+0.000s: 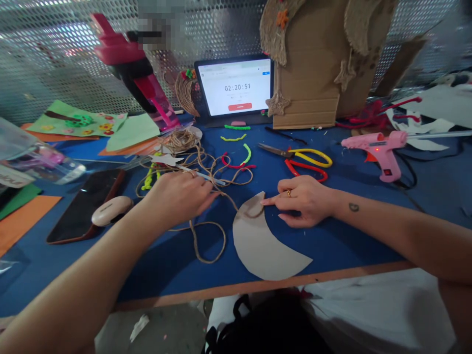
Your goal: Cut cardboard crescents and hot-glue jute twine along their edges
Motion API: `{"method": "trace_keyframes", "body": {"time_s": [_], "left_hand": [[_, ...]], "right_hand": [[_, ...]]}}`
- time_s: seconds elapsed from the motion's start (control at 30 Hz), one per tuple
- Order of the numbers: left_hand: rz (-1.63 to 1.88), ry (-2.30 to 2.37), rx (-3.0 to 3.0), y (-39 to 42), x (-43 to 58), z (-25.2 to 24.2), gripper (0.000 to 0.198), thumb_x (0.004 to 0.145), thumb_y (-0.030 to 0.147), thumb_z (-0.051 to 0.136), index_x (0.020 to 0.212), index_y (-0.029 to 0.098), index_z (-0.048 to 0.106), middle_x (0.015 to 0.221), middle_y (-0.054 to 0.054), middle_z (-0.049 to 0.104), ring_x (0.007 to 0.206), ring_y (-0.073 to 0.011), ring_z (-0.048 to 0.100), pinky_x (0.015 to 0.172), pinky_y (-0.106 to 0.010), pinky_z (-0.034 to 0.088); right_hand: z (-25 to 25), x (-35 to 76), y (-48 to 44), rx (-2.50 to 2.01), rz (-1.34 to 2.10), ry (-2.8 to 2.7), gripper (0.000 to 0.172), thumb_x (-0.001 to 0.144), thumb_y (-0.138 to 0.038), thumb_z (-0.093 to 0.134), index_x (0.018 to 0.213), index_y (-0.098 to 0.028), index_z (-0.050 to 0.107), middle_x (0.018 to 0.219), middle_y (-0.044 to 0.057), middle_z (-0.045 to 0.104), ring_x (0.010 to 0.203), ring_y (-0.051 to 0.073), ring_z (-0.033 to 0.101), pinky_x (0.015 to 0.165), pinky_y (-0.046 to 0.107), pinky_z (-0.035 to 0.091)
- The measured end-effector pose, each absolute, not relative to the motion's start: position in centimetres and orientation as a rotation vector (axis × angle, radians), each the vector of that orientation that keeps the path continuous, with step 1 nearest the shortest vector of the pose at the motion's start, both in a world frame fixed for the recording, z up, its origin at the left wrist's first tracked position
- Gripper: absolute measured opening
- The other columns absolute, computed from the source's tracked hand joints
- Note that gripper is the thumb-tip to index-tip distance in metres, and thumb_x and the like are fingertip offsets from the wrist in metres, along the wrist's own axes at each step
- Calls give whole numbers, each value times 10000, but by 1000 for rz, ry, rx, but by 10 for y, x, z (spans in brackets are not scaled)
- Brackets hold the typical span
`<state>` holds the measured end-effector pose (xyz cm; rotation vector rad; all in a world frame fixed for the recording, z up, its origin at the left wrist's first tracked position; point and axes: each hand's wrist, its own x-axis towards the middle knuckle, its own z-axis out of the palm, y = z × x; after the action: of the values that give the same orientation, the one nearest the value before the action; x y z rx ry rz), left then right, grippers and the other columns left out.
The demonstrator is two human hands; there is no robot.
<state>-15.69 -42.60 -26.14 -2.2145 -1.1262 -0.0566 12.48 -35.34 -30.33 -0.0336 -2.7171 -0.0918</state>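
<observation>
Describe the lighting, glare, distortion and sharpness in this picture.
Head view: the tablet glows, timer readable; glints speckle the metal mesh. Head view: blocky pixels cover a patch beside the bottle, which leans, perhaps from wide-angle stretch. Head view: the crescent looks fairly crisp, and soft shadow darkens the table near the left hand.

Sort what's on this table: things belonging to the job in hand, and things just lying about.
Belonging to the job:
- twine, at the left hand
- crescent cutout, touched by the right hand
- probably glue gun, scissors

Apparently lying about:
- phone
- tablet
- pink bottle
</observation>
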Motion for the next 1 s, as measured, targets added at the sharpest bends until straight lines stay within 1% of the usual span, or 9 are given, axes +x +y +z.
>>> {"method": "trace_keyframes", "body": {"time_s": [0.1, 0.23, 0.37, 0.47, 0.6, 0.73, 0.8, 0.87, 1.0], "left_hand": [[-127, -1169, -2185, -427, -151, -264, 433, 939, 286, 298, 675, 126, 601, 596, 6, 533, 575, -89, 529, 547, -193, 441], [-472, -935, -2544, -438, -128, -272, 149, 877, 265, 525, 889, 154, 624, 819, -23, 641, 755, -141, 601, 625, -234, 509], [-546, -921, -2679, -440, -113, -288, 161, 891, 256, 523, 928, 128, 612, 899, -48, 641, 868, -161, 593, 750, -265, 522], [-514, -899, -2717, -437, -111, -297, 158, 909, 206, 478, 887, 135, 617, 855, -41, 628, 836, -151, 584, 733, -253, 513], [-481, -834, -2724, -436, -113, -300, 167, 911, 161, 443, 881, 131, 605, 833, -46, 609, 812, -150, 578, 692, -242, 501], [-487, -875, -2674, -435, -112, -301, 197, 921, 181, 424, 830, 149, 596, 805, -32, 619, 751, -142, 582, 638, -231, 487], [-525, -933, -2679, -433, -112, -302, 207, 929, 202, 418, 829, 157, 594, 812, -26, 629, 740, -135, 593, 637, -226, 483], [-595, -999, -2716, -430, -112, -302, 184, 925, 216, 436, 848, 165, 596, 824, -18, 638, 743, -128, 605, 654, -221, 481], [-755, -1092, -2790, -424, -111, -301, 146, 904, 231, 492, 824, 172, 600, 799, -2, 647, 736, -119, 608, 661, -211, 463]], "right_hand": [[-303, 125, -354, -20, -89, -2713, 152, 826, -261, 477, 797, -179, 601, 567, -6, 547, 636, 149, 489, 538, 251, 347], [-304, 124, -353, -35, -91, -2712, 173, 825, -273, 471, 726, -184, 582, 557, -8, 531, 640, 147, 497, 528, 250, 335], [-303, 124, -352, -111, 50, -2693, 163, 810, -264, 479, 723, -183, 592, 569, -6, 527, 651, 140, 523, 509, 232, 336], [-300, 125, -352, -94, -6, -2707, 151, 806, -255, 486, 708, -187, 578, 595, 1, 569, 669, 144, 535, 521, 235, 359], [-294, 125, -357, 108, -407, -2699, 189, 848, -260, 469, 687, -194, 545, 860, 26, 688, 679, 137, 519, 548, 258, 393], [-291, 126, -361, 150, -609, -2659, 182, 867, -270, 474, 718, -197, 549, 1100, 22, 664, 715, 133, 515, 556, 258, 409], [-290, 131, -365, 81, -606, -2664, 164, 858, -271, 497, 726, -195, 557, 1056, 14, 676, 737, 135, 528, 590, 256, 425], [-287, 141, -370, -37, -589, -2656, 135, 842, -255, 521, 731, -196, 568, 882, 4, 691, 737, 140, 543, 604, 253, 427], [-279, 177, -389, -399, -567, -2556, 72, 796, -222, 578, 727, -201, 576, 591, -9, 579, 653, 143, 549, 543, 249, 390]]}}
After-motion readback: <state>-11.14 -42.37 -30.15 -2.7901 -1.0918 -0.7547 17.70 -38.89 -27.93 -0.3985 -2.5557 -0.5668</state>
